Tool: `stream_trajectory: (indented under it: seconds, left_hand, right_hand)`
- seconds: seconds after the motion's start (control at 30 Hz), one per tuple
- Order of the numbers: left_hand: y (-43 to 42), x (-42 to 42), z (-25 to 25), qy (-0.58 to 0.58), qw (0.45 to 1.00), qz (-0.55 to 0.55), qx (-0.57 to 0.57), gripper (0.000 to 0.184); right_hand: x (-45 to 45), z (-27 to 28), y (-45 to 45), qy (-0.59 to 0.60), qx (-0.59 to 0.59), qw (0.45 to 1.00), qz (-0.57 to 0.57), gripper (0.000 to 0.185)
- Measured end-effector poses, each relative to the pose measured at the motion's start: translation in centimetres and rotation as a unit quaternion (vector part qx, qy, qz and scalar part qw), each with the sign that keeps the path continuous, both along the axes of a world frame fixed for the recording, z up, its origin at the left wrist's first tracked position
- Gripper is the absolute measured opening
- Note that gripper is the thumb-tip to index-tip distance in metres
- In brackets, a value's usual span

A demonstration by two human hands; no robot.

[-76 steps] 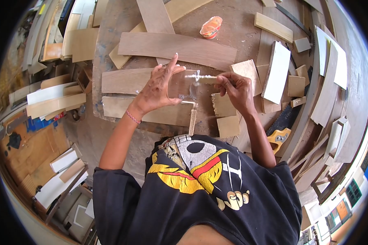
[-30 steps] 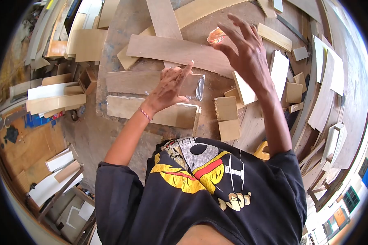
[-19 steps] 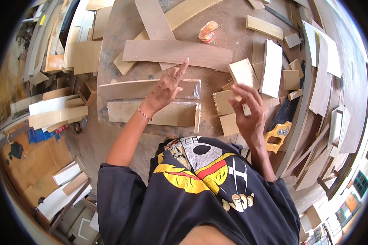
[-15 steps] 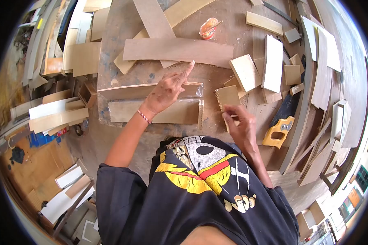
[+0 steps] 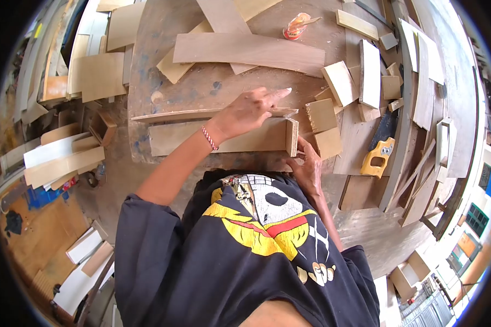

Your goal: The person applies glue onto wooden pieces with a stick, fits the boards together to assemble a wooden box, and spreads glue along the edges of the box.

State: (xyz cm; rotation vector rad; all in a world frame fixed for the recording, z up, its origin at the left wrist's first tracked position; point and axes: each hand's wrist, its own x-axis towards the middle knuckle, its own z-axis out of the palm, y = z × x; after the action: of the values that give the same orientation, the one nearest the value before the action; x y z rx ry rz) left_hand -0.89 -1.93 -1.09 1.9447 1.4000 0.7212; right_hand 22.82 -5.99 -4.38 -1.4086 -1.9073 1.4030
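My left hand is over two long thin boards, its index finger stretched out with a whitish smear on the tip and its other fingers curled. Below it are the back board and the front board, lying side by side. A short wooden end piece stands upright across the front board's right end. My right hand has its fingers against the outer side of this piece, thumb low near the table edge. Just right of it lie small wooden blocks, one with a rough edge.
Loose boards cross at the back of the worktable, with a small red-and-white cup holding a stick behind them. A yellow-handled handsaw and several offcuts lie to the right. Stacked planks stand at left.
My right hand has moved from the small blocks to the end piece. My left hand has shifted right, its finger turned rightward. The whole view has also shifted slightly.
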Motion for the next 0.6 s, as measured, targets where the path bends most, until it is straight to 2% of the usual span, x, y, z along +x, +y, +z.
stream_trajectory:
  seconds: [0.2, 0.27, 0.37, 0.5, 0.6]
  left_hand:
    - [-0.5, 0.1, -1.0, -0.001, 0.999, -0.018, 0.043, 0.063]
    - [-0.7, 0.2, -1.1, -0.005, 0.995, -0.023, 0.095, 0.061]
    - [-0.5, 0.3, -1.3, -0.020, 0.999, -0.019, 0.038, 0.057]
    - [-0.6, 0.6, -2.7, -0.024, 0.998, -0.034, 0.053, 0.052]
    - [-0.5, 0.3, -2.8, 0.036, 0.996, -0.071, 0.047, 0.044]
  right_hand:
    - [-1.6, -0.1, -0.8, -0.068, 0.084, 0.992, -0.065, 0.061]
    - [-2.0, 0.1, -1.0, -0.072, 0.108, 0.989, -0.070, 0.059]
    - [-2.0, -0.1, -1.0, -0.097, 0.127, 0.984, -0.077, 0.054]
    - [-1.3, -1.3, -1.4, -0.085, 0.149, 0.982, -0.084, 0.043]
    - [-1.1, -1.4, -1.2, -0.080, 0.165, 0.979, -0.091, 0.036]
